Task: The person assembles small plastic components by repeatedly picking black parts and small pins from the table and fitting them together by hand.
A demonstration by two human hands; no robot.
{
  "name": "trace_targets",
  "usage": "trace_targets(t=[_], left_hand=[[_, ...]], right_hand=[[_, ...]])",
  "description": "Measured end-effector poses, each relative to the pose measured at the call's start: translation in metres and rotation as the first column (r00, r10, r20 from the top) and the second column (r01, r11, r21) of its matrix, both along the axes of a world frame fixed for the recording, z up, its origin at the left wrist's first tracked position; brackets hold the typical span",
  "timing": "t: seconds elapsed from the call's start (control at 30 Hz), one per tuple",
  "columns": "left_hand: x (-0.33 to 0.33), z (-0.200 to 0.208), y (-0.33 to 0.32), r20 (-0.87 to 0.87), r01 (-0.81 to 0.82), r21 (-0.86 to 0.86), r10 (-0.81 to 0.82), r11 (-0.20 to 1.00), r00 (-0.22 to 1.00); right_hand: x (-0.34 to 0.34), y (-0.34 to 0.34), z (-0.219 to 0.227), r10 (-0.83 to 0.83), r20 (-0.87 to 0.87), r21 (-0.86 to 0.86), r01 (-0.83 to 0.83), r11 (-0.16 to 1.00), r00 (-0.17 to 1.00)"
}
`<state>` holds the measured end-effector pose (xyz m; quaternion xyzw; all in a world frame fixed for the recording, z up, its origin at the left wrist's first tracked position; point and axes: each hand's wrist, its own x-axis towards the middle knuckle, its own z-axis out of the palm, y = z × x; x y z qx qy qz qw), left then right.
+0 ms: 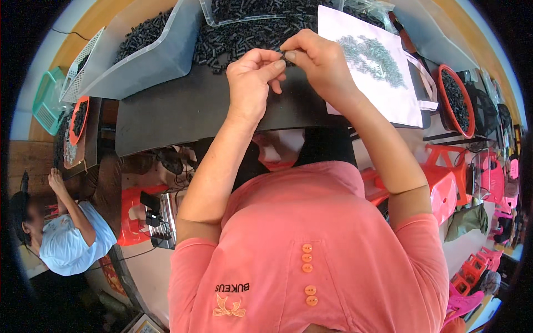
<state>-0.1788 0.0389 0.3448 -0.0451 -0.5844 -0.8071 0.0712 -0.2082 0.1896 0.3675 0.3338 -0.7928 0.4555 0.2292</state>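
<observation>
My left hand (252,77) and my right hand (322,61) meet over the far part of the black table (211,108). Their thumbs and forefingers pinch together around a small black piece (285,56), mostly covered by the fingertips. Just beyond them spreads a heap of short black plastic pieces (236,41). To the right of my right hand lies a pale pink cloth bag (383,105), flat, with many thin silvery pieces (372,58) scattered on it; they are too small to name.
A large clear bin (152,75) of black pieces stands at the left. Another clear tub (261,19) sits at the back. On the right is a red basin (469,111) of black pieces. A person in a light blue top (78,238) works at the far left. Red stools (441,188) stand below.
</observation>
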Motion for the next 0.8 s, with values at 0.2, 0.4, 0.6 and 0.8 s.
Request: trace_targets(t=[0.2,0.4,0.6,0.8], left_hand=[[0.001,0.0,-0.005,0.058,0.049,-0.02,-0.048,0.999,0.997],[0.001,0.0,-0.003,0.063,0.071,-0.005,-0.071,0.997,0.996],[0.0,0.002,-0.004,0.078,0.107,0.145,-0.119,0.984,0.99],[0.0,0.003,-0.003,0.058,0.144,0.155,-0.155,0.977,0.986]], right_hand=[[0.001,-0.001,-0.005,0.017,-0.116,0.099,-0.006,0.995,0.993],[-0.002,0.006,-0.006,0.08,-0.05,0.049,-0.078,0.996,0.996],[0.015,0.003,0.001,0.029,0.046,-0.049,-0.027,0.998,0.999],[0.007,0.002,-0.009,-0.074,-0.319,0.121,0.118,0.986,0.945]])
